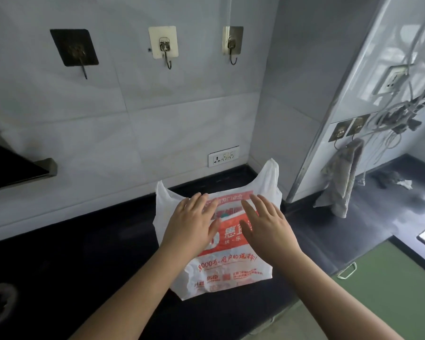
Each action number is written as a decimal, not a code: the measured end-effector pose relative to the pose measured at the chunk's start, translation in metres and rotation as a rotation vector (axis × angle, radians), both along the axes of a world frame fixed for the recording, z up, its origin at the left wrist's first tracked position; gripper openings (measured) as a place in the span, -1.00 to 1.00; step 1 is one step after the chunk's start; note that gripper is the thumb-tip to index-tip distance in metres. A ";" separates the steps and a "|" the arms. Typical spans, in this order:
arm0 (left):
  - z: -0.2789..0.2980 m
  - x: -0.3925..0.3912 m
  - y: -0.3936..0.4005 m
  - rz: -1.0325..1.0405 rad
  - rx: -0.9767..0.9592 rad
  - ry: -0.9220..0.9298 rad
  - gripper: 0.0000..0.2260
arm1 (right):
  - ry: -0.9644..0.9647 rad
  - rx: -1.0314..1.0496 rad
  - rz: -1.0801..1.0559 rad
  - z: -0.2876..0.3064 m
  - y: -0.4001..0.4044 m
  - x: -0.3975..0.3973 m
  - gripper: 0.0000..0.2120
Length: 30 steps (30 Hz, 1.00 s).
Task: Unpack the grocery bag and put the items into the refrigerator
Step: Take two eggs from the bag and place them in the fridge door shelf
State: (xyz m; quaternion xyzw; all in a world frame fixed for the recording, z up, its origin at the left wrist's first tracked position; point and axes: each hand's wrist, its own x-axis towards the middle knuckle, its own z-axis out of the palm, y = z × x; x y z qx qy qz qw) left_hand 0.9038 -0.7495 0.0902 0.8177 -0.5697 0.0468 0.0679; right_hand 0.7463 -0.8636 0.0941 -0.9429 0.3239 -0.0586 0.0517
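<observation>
Two bare forearms reach in from the bottom edge toward a white plastic grocery bag [227, 263] printed with red lettering, which lies flat on a black kitchen countertop [96, 253]. Both palms face down over the bag's upper half, fingers straight and slightly spread: the left hand [190, 223] lies over its upper left part, the right hand [268, 223] over its upper right, and neither curls round the plastic. Whether the palms press on it or hover just above cannot be told. The bag's two handles stick up toward the tiled wall [157, 119], where a power socket [223, 156] sits just above the counter. Higher on the wall hang three adhesive hooks: a dark one [74, 48] at left, a pale one [164, 43] in the middle, another [232, 41] to its right. At right, a grey towel [339, 177] hangs from a hook beside tangled cables [398, 116]. Green cabinet fronts [390, 285] show below the counter.
</observation>
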 end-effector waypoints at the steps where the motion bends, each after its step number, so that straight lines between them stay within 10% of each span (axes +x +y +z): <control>1: -0.002 0.002 -0.002 0.006 -0.005 0.009 -0.48 | -0.004 0.003 0.008 0.000 -0.006 0.005 -0.48; 30: -0.021 0.024 0.013 0.254 -0.173 0.160 -0.74 | 0.042 0.147 0.125 -0.001 -0.091 0.029 -0.56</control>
